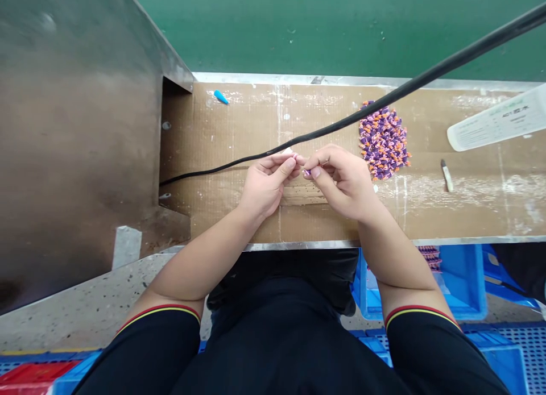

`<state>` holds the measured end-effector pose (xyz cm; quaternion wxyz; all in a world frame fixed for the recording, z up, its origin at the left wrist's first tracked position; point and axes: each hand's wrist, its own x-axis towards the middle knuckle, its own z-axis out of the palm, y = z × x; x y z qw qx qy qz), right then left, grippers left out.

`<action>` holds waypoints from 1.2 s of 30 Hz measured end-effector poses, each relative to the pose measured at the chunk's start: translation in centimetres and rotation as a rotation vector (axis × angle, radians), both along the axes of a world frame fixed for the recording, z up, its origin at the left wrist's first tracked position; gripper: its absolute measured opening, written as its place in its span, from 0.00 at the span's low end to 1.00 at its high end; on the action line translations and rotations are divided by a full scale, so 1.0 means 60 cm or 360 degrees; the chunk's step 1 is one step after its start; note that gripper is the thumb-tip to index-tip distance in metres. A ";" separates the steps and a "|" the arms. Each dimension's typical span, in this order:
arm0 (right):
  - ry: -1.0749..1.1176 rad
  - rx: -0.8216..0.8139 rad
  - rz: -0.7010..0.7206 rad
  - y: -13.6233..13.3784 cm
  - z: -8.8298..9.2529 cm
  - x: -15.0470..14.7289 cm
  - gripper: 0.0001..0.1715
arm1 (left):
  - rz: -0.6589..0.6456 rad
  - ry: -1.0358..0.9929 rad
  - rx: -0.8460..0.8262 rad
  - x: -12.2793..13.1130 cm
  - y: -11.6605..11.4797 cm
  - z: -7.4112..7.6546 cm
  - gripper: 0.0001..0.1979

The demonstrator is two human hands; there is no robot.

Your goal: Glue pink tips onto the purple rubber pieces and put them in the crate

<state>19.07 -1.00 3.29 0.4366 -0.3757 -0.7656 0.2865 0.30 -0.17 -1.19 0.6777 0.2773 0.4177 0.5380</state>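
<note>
My left hand [267, 184] is closed in a pinch on a small pink piece [294, 156], of which little shows past the thumb. Close beside it, my right hand [343, 179] pinches a small purple piece [306, 172] between thumb and forefinger. The fingertips of both hands nearly meet above the cardboard-covered bench [230, 207]. Whether the two pieces touch cannot be made out. To the right of my right hand lies a pile of small purple, orange and pink pieces [384, 142].
A black cable [328, 125] crosses above the bench and my hands. A metal housing [85, 128] stands at left. A blue cap [220, 97], a small white tube with a dark tip [446, 176] and a white bottle [495, 119] lie on the bench. Blue bins [463, 281] sit below its front edge.
</note>
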 end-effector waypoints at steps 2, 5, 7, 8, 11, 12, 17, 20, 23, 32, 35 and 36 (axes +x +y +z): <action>0.0020 0.0027 -0.0022 0.000 -0.001 -0.003 0.08 | -0.0012 -0.0035 -0.0010 0.000 0.000 0.001 0.24; 0.0083 0.0111 -0.0181 -0.001 -0.009 -0.012 0.06 | -0.0007 -0.0119 0.0012 -0.001 0.000 -0.001 0.22; 0.0079 0.0228 -0.0334 -0.001 -0.016 -0.020 0.05 | -0.0019 -0.0156 0.0024 -0.003 -0.001 -0.001 0.20; 0.0055 0.0289 -0.0396 -0.001 -0.019 -0.024 0.05 | -0.0030 -0.0157 0.0027 -0.004 -0.003 0.000 0.19; 0.0001 0.0395 -0.0481 -0.002 -0.030 -0.032 0.06 | -0.0047 -0.0122 0.0042 -0.006 -0.007 0.004 0.15; 0.0001 0.0410 -0.0490 -0.002 -0.033 -0.034 0.06 | -0.0048 -0.0114 0.0050 -0.006 -0.009 0.006 0.15; -0.0057 0.0451 -0.0525 -0.005 -0.042 -0.036 0.03 | -0.0082 -0.0108 0.0069 -0.007 -0.013 0.009 0.18; -0.0070 0.0484 -0.0551 -0.004 -0.044 -0.037 0.03 | -0.0092 -0.0095 0.0061 -0.007 -0.014 0.009 0.18; -0.0005 0.0527 -0.0537 -0.004 -0.045 -0.038 0.04 | -0.0073 -0.0094 0.0078 -0.007 -0.014 0.010 0.18; -0.0041 0.0584 -0.0576 -0.004 -0.046 -0.041 0.05 | -0.0052 -0.0045 0.0176 -0.003 -0.016 0.013 0.16; -0.0060 0.0551 -0.0597 -0.006 -0.045 -0.044 0.06 | -0.0004 -0.0021 0.0187 0.003 -0.018 0.017 0.18; -0.0064 0.0531 -0.0599 -0.007 -0.044 -0.045 0.06 | 0.0011 -0.0005 0.0183 0.005 -0.019 0.018 0.18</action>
